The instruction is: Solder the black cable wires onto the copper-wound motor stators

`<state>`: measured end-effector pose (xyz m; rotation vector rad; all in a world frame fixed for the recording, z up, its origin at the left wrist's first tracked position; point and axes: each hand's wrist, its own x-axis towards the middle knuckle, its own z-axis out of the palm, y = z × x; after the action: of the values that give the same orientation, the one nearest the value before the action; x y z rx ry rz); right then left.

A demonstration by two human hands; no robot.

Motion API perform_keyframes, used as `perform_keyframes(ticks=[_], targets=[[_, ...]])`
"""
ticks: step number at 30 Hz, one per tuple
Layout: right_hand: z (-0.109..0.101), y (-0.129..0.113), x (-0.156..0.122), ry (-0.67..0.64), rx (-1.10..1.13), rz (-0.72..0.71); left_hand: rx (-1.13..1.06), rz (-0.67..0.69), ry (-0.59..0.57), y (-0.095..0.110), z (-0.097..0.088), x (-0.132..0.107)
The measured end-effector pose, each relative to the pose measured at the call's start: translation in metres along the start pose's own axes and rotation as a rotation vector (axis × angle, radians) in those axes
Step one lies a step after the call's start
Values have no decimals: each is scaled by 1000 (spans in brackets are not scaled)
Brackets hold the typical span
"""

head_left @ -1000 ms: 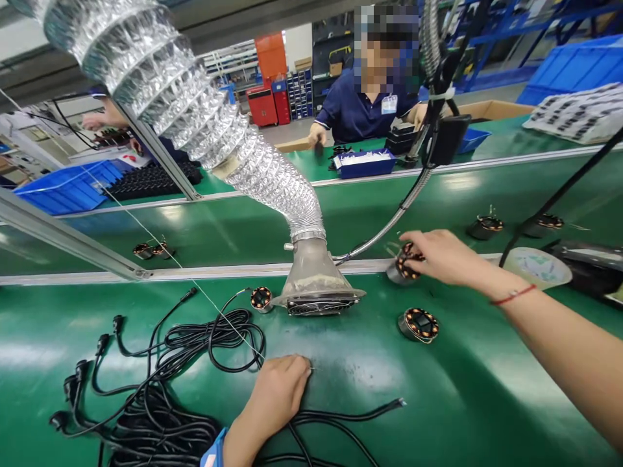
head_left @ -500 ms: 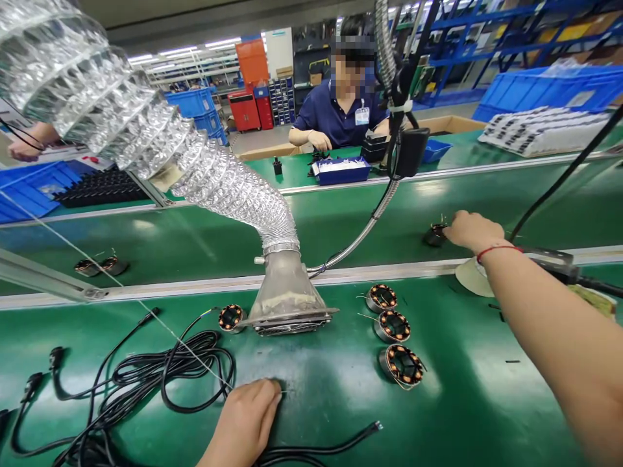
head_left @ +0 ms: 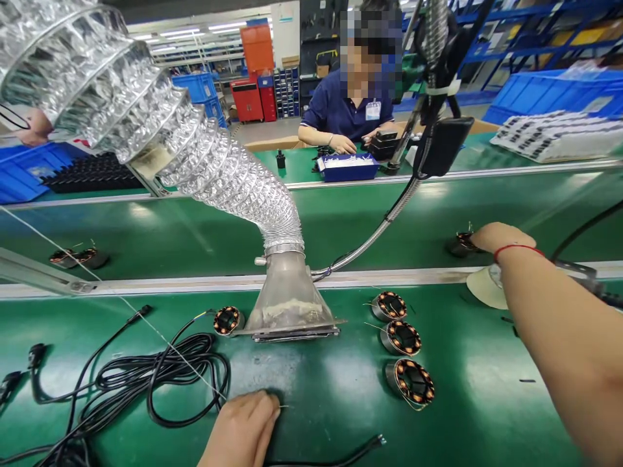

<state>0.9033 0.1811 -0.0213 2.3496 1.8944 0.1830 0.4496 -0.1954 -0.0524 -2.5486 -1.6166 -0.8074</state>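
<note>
Though past rail [head_left: 413, 273], R hand [head_left: 502, 237] at stator [head_left: 459, 246]

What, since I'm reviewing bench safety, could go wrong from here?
The thin wire from the left hand crosses the black cable in this view, so it might snag. The three coils crowd together with some leads poking out, which could tangle. The right hand, reaching out to a far coil, might knock it.
</note>
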Motion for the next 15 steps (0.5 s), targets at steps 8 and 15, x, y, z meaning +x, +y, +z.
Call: perform_keyframes(ticks=[8,15], targets=[[-11,-5,-44,-48,26,-380,-15,-42,-19,3,-2,-3],[-6,-29,-166,0,301,-903,33,-36,-24,2,-6,-5]])
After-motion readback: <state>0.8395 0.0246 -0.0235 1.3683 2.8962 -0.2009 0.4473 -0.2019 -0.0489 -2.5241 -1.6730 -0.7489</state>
